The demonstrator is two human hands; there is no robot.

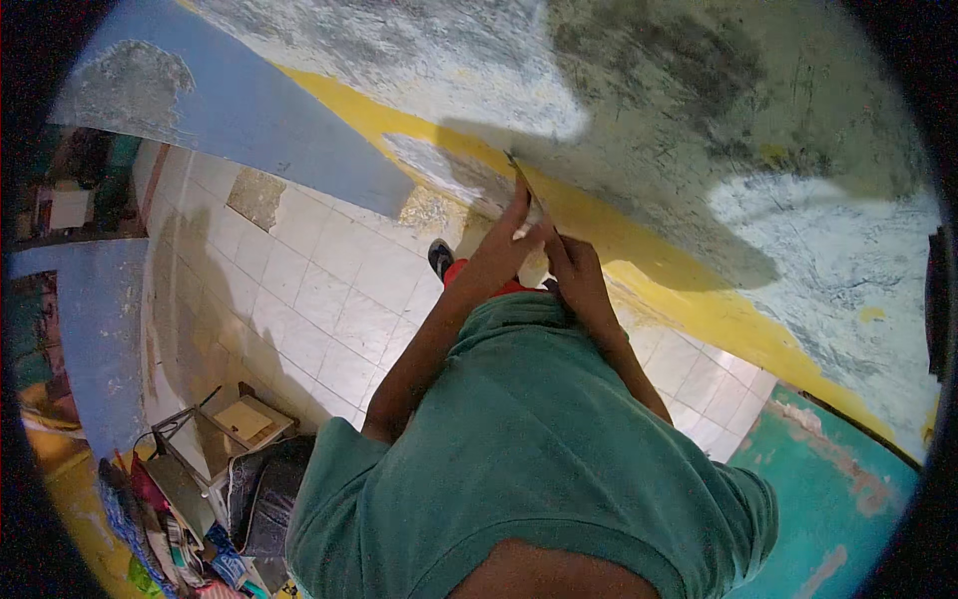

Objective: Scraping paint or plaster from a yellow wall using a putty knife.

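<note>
Both hands meet in front of my waist, close to a patchy wall [658, 150] with a yellow band along its lower part. A thin, dark, flat tool [530, 189], seen nearly edge-on, slants between them; its exact kind cannot be told. My left hand [516, 228] lies against it with a finger stretched along its side. My right hand [576, 262] is closed around its lower end. White and grey patches with dark smudges mark the wall above the yellow band [644, 254]. The shadow of my arms and head falls on the wall.
Pale floor tiles [337, 277] lie below, with one rough broken patch [257, 198]. A blue wall section [284, 135] stands at the upper left, and a peeling turquoise surface [831, 464] at the lower right. Wooden drawers [251, 421], a dark bag [273, 487] and cloths are piled behind me at the left.
</note>
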